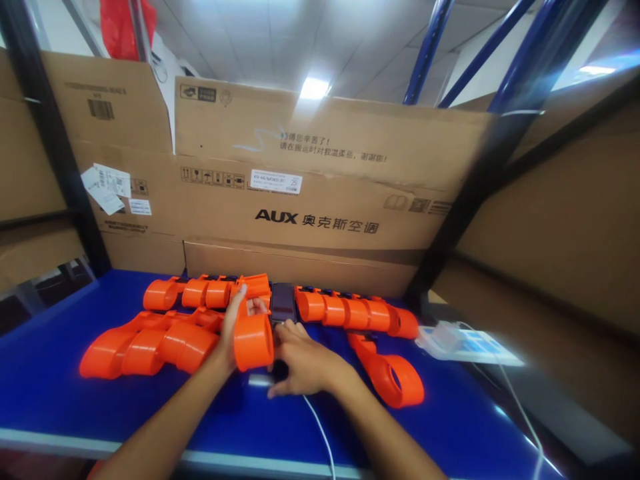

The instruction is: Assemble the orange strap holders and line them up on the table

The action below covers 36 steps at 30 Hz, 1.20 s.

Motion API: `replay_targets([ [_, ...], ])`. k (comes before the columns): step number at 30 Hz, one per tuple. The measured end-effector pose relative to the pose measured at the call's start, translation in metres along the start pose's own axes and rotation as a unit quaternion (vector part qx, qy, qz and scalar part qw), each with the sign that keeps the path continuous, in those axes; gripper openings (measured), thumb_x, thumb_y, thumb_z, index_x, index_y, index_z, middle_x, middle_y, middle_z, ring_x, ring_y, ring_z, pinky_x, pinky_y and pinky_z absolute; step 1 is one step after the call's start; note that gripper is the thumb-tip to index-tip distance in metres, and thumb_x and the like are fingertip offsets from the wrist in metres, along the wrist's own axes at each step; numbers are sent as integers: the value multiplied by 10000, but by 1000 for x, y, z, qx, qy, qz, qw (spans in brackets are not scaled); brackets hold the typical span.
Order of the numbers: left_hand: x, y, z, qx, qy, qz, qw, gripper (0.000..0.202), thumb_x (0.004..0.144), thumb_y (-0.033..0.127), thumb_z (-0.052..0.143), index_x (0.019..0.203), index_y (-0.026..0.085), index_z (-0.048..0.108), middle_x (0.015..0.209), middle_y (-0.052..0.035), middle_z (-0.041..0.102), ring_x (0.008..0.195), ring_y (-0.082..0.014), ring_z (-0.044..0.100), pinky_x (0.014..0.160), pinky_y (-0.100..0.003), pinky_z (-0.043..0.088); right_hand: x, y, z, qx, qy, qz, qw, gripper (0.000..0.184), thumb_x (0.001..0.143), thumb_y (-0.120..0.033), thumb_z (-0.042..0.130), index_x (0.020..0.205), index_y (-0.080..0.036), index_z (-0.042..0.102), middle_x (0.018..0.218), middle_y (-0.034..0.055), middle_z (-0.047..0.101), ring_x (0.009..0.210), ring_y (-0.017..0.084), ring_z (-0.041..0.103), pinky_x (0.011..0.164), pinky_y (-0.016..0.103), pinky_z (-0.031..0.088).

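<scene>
My left hand (231,330) is closed around a bright orange curled plastic band (253,341), its wide loop facing me. The fingertips show behind the piece. My right hand (306,360) is just to the right of that band, with its fingers bent towards the near edge of a dark rectangular box (283,301). The thumb stands apart from the fingers, and nothing shows gripped between them. Under this hand it is dark, and what lies there is partly hidden. More orange bands (143,350) lie in a group left of my hands.
A row of orange bands (357,312) extends right of the dark box, and a single band (397,380) lies nearer. A white cable (323,433) runs over the blue table (465,413). Cardboard (320,200) walls the back; a white tray-like object (475,347) sits right.
</scene>
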State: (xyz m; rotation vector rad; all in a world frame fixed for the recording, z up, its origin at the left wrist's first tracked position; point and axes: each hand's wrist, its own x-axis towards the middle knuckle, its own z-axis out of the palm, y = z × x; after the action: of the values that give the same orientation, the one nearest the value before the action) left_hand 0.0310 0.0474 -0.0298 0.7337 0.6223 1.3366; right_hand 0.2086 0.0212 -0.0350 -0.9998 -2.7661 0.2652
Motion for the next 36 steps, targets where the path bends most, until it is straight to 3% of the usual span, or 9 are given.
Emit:
replay_targets([
  [5,2,-8,-5,-27,-21,9,999,526,784,645,648,629,145,599,550,-8,553,471,-86,497,476,-201,424,3,-1,1,-10,18,-24,1000,87,796,-256,718,856,-194,718,1064,77,586,988,237,502,948,404,401],
  [8,3,-11,-6,6,-23,31,999,522,779,642,651,636,142,609,565,-21,583,486,-97,527,500,-210,437,1,6,-7,24,42,-32,998,54,776,-180,692,829,-186,702,1002,68,625,972,229,536,932,391,423],
  [12,1,-13,-2,45,-45,44,997,516,770,638,659,633,147,585,565,-35,609,470,-109,538,497,-224,427,-7,22,-21,149,135,12,980,68,853,-198,620,828,-187,683,859,37,687,842,192,617,830,338,487],
  [17,-1,-19,0,86,-66,72,991,425,770,557,714,737,159,570,631,-35,659,501,-108,554,504,-210,411,-11,38,-26,328,320,79,885,187,884,-374,656,884,-187,664,830,42,716,757,181,668,722,303,527],
  [20,0,-23,-2,115,-74,81,987,406,796,547,694,786,165,557,652,-30,667,508,-103,555,494,-199,393,-8,42,-25,405,392,79,822,243,863,-429,684,868,-194,624,733,12,673,664,153,646,665,282,533],
  [23,0,-25,-2,128,-87,69,986,402,815,552,670,823,175,531,668,-24,669,484,-96,546,475,-196,377,-5,42,-24,427,434,97,787,273,860,-463,682,897,-200,619,661,-22,617,539,109,562,540,235,484],
  [28,0,-27,-2,136,-99,49,984,408,813,546,676,919,183,522,689,-12,671,467,-88,542,477,-196,385,-4,37,-23,444,405,121,790,329,840,-500,687,944,-190,649,605,-35,566,454,87,465,405,203,371],
  [36,-2,-26,-3,133,-106,44,984,390,833,538,659,933,188,518,700,-15,676,481,-92,552,481,-193,394,-5,40,-25,411,445,133,785,391,816,-539,693,975,-182,671,615,-12,575,497,109,492,426,217,393],
])
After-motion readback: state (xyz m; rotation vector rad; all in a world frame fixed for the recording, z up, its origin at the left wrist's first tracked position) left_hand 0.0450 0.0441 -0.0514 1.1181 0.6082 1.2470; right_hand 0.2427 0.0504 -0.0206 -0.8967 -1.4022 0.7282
